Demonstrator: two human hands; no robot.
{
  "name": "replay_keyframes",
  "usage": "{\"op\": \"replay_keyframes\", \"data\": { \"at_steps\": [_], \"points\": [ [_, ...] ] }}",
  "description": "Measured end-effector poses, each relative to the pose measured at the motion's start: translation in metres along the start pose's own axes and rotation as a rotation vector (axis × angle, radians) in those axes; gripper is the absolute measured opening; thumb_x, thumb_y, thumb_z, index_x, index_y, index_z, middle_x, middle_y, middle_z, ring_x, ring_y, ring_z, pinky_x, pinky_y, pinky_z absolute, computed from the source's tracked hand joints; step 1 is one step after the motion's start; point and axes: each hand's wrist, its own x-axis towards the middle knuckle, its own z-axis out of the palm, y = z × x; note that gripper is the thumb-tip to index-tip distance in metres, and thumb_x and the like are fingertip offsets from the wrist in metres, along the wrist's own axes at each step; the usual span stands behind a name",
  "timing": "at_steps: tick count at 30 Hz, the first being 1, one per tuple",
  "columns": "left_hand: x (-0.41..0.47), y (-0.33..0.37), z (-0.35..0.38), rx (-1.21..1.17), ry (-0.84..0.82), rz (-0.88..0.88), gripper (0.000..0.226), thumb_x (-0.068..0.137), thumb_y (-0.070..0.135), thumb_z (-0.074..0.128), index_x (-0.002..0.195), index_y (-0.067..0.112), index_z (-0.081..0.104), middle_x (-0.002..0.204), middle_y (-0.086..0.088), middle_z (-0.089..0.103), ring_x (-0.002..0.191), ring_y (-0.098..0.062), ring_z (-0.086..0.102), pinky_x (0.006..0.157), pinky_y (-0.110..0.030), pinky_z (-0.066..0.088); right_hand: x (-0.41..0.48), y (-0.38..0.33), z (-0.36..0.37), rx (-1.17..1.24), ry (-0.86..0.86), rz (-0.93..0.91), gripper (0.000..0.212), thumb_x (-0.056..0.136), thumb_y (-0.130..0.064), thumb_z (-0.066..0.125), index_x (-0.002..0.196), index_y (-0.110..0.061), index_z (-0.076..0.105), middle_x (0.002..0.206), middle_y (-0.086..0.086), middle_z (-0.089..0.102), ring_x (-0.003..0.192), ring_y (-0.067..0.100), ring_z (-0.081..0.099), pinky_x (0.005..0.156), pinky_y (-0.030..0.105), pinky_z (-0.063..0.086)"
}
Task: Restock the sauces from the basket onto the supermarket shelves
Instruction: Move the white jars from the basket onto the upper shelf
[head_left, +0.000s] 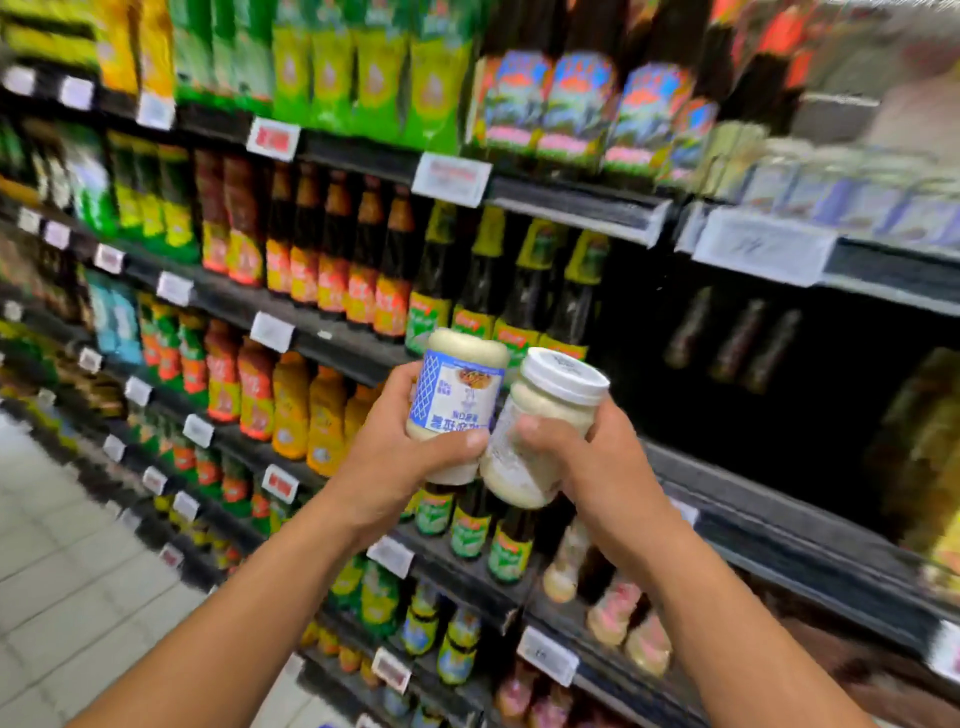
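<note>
Blue-labelled sauce jar (457, 400), upside down, is gripped in the left hand (395, 457) and a white-lidded jar (524, 467) in the right hand (587, 457), both before the shelves (779, 488) and seemingly touching, so a knock could slip one loose.

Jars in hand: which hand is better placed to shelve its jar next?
Right, probably. The right hand holds the white-lidded jar lid up, beside the dark shelf gap. The left hand holds the blue-labelled jar upside down; it needs turning first.
</note>
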Motion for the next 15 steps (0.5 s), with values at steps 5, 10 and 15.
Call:
{"op": "replay_keyframes", "data": {
  "at_steps": [5, 10, 15],
  "points": [
    [0.023, 0.041, 0.056, -0.029, -0.102, 0.100, 0.087, 0.050, 0.026, 0.082, 0.128, 0.009, 0.046, 0.102, -0.002, 0.073, 0.090, -0.018, 0.068, 0.072, -0.029, 0.056, 0.004, -0.056, -0.046, -0.040, 0.033, -0.056, 0.068, 0.062, -0.039, 0.078, 0.124, -0.020, 0.059, 0.112, 0.003, 0.074, 0.104, 0.024, 0.071, 0.088, 0.049, 0.057],
    [0.045, 0.074, 0.104, 0.011, -0.171, 0.195, 0.085, 0.051, 0.027, 0.084, 0.127, 0.013, 0.048, 0.105, 0.000, 0.074, 0.093, -0.017, 0.070, 0.073, -0.029, 0.056, 0.003, -0.105, -0.090, -0.083, 0.037, -0.130, 0.070, 0.063, -0.040, 0.080, 0.126, -0.018, 0.059, 0.116, 0.003, 0.073, 0.107, 0.023, 0.070, 0.090, 0.044, 0.055],
    [0.065, 0.102, 0.157, -0.004, -0.249, 0.240, 0.085, 0.052, 0.028, 0.083, 0.128, 0.013, 0.048, 0.111, -0.007, 0.073, 0.098, -0.023, 0.070, 0.077, -0.036, 0.057, 0.003, -0.153, -0.131, -0.058, -0.002, -0.171, 0.062, 0.074, -0.025, 0.075, 0.132, -0.013, 0.056, 0.121, 0.008, 0.071, 0.112, 0.028, 0.068, 0.100, 0.055, 0.050]
  ]
}}
